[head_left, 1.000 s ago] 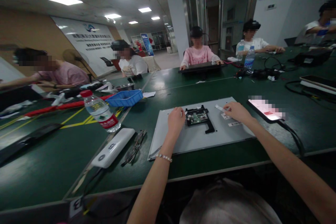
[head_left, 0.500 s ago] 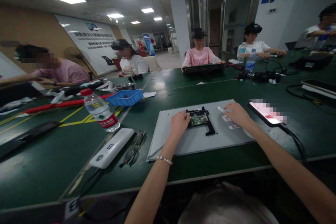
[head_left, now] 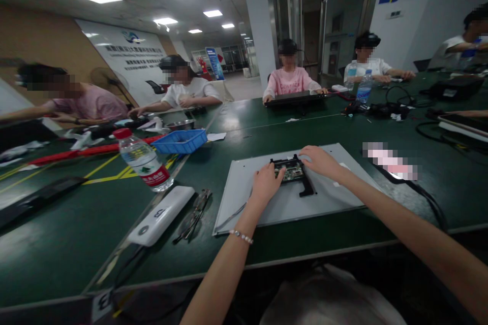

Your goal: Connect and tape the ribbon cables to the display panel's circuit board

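Observation:
A grey flat panel (head_left: 244, 185) lies on the green table, with a black bracket (head_left: 306, 186) on it that frames a green circuit board (head_left: 294, 170). My left hand (head_left: 267, 182), a beaded bracelet at its wrist, rests at the bracket's left side, fingers apart and the thumb over the board's edge. At the bracket's upper right corner is my right hand (head_left: 318, 160), its fingers bent and close together; whatever lies between the fingertips is too small to make out. White labels on the panel are partly covered by my right forearm.
Left of the panel are glasses (head_left: 195, 213), a white power bank (head_left: 163, 216), a water bottle (head_left: 145, 162) and a blue tray (head_left: 181, 141). A lit phone (head_left: 392, 165) with a cable lies to the right. Several people sit around the table.
My right hand has moved left from the panel's labels to the bracket's upper right corner. My left hand has shifted slightly right, its fingers spreading over the bracket's left edge.

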`<state>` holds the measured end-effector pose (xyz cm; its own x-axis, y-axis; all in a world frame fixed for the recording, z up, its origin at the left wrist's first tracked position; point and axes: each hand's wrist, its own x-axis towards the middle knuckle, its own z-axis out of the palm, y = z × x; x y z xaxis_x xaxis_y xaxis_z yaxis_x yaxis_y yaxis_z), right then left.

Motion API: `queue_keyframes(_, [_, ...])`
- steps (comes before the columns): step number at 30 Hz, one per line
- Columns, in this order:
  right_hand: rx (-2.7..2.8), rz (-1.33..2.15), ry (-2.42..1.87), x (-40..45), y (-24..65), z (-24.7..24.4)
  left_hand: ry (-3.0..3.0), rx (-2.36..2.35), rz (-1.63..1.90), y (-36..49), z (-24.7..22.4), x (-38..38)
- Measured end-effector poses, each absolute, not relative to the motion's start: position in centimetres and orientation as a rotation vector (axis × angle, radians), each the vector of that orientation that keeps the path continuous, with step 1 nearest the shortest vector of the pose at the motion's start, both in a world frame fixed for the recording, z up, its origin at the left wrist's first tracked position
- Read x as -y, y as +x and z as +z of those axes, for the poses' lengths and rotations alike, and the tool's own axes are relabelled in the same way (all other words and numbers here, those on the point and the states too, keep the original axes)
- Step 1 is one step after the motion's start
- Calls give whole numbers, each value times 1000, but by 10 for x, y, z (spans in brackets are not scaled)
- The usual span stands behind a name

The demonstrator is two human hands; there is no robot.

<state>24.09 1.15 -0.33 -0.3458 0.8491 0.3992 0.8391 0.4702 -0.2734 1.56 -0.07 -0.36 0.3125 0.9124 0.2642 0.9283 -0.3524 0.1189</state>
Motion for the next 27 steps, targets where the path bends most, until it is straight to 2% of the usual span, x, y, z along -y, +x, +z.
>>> queue_keyframes(4, [2351, 54, -1407, -38, 217, -2, -2501, 1777, -423, 16, -4, 2])
queue_keyframes(10, [2341, 53, -1653, -57, 198, -1, -2517, 1774, -417, 16, -1, 3])
queue_keyframes(17, [2187, -17, -1684, -41, 232, 11, -2525, 1786, -429, 16, 1, 1])
queue_keyframes(22, [2202, 61, -1763, -31, 258, -9, -2535, 1795, -449, 14, -1, -5])
queue_keyframes(27, [2152, 102, -1661, -33, 267, -21, -2539, 1805, -461, 13, 0, -8])
